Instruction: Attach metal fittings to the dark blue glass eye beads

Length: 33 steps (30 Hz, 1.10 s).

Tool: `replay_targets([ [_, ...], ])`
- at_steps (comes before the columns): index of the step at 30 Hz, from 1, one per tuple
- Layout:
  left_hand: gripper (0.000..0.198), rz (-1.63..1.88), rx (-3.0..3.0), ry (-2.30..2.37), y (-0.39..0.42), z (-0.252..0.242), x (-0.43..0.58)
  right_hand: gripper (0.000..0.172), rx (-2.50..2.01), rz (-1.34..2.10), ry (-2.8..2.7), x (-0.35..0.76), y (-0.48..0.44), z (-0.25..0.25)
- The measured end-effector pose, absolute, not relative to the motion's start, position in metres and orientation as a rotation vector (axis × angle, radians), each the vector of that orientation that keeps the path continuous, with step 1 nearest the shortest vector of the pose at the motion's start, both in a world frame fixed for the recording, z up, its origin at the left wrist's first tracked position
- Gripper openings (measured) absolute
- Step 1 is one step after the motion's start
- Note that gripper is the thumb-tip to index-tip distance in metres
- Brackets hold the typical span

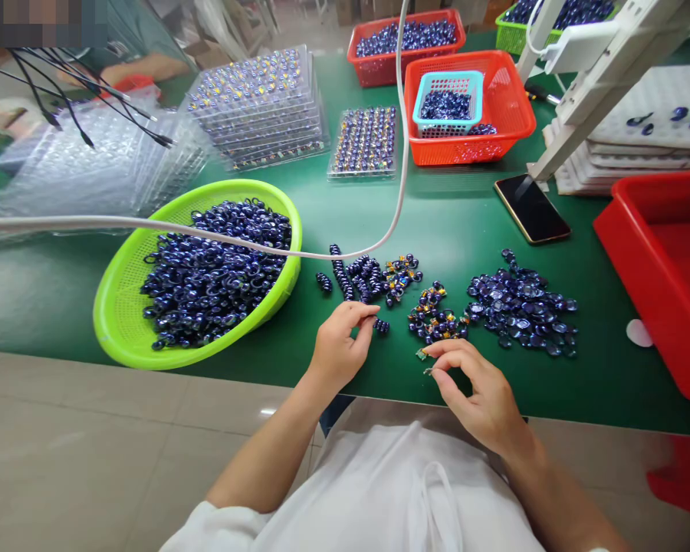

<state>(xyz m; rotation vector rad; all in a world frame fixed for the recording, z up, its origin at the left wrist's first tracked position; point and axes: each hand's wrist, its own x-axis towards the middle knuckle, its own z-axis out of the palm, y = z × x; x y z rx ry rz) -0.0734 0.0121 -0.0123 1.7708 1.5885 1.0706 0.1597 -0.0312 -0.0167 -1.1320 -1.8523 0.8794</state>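
My left hand (pixel 343 343) is pinched, thumb against forefinger, beside a short row of dark blue shiny pieces (pixel 382 326); what it grips, if anything, is too small to make out. My right hand (pixel 476 383) pinches a tiny part (pixel 428 371) near the table's front edge. By its fingertips lies a small green piece (pixel 422 354). Beyond my hands are stacked blue pieces (pixel 340 274) and a pile of blue pieces with yellow parts (pixel 435 316). Flat dark blue caps (pixel 520 303) lie heaped to the right.
A green basket (pixel 110 307) of blue pieces stands left. A white cable (pixel 235 244) hangs across the view. Clear trays (pixel 264 115), a red basket (pixel 511 107), a phone (pixel 532 208) and a red bin (pixel 655 268) stand or lie around. A person's arm (pixel 143 69) is at back left.
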Motion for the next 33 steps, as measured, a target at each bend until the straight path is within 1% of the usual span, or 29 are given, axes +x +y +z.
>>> replay_targets([
  [2, 0.012, 1.091, 1.373, 1.453, 0.007, -0.005, -0.061, 0.011, -1.093, 0.878, -1.837, 0.157, -0.033, -0.015],
  [4, 0.016, 1.042, 1.057, 1.314, 0.003, 0.0, -0.048, 0.014, -1.016, 0.869, -1.84, 0.152, -0.034, -0.012],
  [8, 0.023, 1.007, 0.792, 1.155, -0.001, -0.001, -0.029, 0.021, -0.96, 0.793, -1.831, 0.146, -0.035, -0.007],
  [12, 0.025, 1.003, 0.709, 1.08, -0.003, -0.004, -0.022, 0.023, -1.026, 0.718, -1.833, 0.147, -0.035, -0.006],
  [21, 0.021, 1.013, 0.575, 1.001, -0.004, -0.013, -0.015, 0.018, -1.129, 0.635, -1.82, 0.149, -0.036, -0.006],
  [25, 0.025, 0.973, 0.637, 1.023, -0.002, -0.01, -0.018, 0.02, -1.094, 0.63, -1.869, 0.152, -0.036, -0.009],
  [29, 0.029, 0.881, 0.74, 1.021, -0.002, -0.004, -0.023, 0.02, -1.037, 0.704, -1.913, 0.157, -0.035, -0.007],
  [33, 0.028, 0.876, 0.8, 0.997, -0.006, -0.004, -0.024, 0.014, -1.126, 0.891, -1.797, 0.16, -0.032, -0.002],
])
